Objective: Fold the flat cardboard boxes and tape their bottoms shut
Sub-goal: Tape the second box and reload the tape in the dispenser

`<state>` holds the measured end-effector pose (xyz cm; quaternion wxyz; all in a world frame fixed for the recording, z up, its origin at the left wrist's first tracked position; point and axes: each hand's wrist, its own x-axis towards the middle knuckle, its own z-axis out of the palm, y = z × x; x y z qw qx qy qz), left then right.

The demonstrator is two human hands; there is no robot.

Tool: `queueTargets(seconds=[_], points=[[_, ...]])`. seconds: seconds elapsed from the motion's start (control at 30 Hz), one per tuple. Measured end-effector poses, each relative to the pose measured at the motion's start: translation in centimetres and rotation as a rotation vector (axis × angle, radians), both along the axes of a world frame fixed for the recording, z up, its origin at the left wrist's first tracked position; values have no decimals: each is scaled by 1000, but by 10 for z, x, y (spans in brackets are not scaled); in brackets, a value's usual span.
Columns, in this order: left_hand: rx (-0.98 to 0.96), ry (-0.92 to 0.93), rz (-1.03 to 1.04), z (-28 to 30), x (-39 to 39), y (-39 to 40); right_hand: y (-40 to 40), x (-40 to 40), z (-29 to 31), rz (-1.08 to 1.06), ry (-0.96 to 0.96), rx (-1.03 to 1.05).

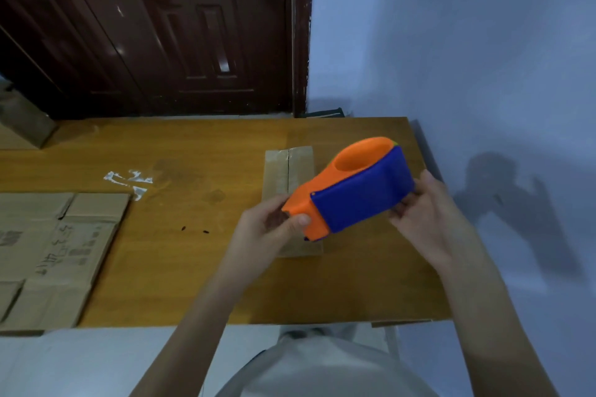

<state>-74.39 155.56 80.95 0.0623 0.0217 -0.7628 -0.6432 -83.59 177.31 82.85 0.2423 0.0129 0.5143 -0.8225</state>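
A: Where is the tape dispenser?

B: Held up in the air over the right part of the wooden table, orange body with a blue cover, tilted so its orange nose points down toward the person and to the left.

A: Who has hold of it?

B: Both hands. The left hand pinches the orange nose, thumb on top, the other fingers curled beneath it. The right hand grips the blue rear end, fingers wrapped round the edge of the cover.

A: And the box?

B: A small folded cardboard box lies on the table directly under the dispenser, partly hidden by it and by the left hand. Its two flaps meet in a seam along the middle, and a glossy strip of tape seems to run over that seam; I cannot tell how far down it reaches.

A: What else lies around the dispenser?

B: Well to its left, at the table's left edge, a stack of flat cardboard boxes with printed and handwritten marks. Between that stack and the dispenser, a patch of white torn tape residue stuck to the table, and nearer the person two small dark specks. Beyond the dispenser, past the table's far edge, a dark wooden door; to its right, a pale blue wall carrying the shadow of the arms.
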Motion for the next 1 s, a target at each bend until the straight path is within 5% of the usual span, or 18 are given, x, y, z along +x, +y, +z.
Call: queueTargets(seconds=[0.27, 0.43, 0.67, 0.83, 1.0], points=[[183, -145, -14, -4, 0, 12, -45, 27, -11, -338, 105, 173], [400, -289, 16, -7, 0, 19, -60, 42, -6, -498, 145, 102], [585, -410, -10, -11, 1, 23, -60, 50, -6, -665, 492, 200], [627, -451, -71, -10, 5, 20, -48, 41, -7, -485, 630, 231], [592, -511, -131, -10, 11, 9, -31, 33, -4, -156, 567, 214]])
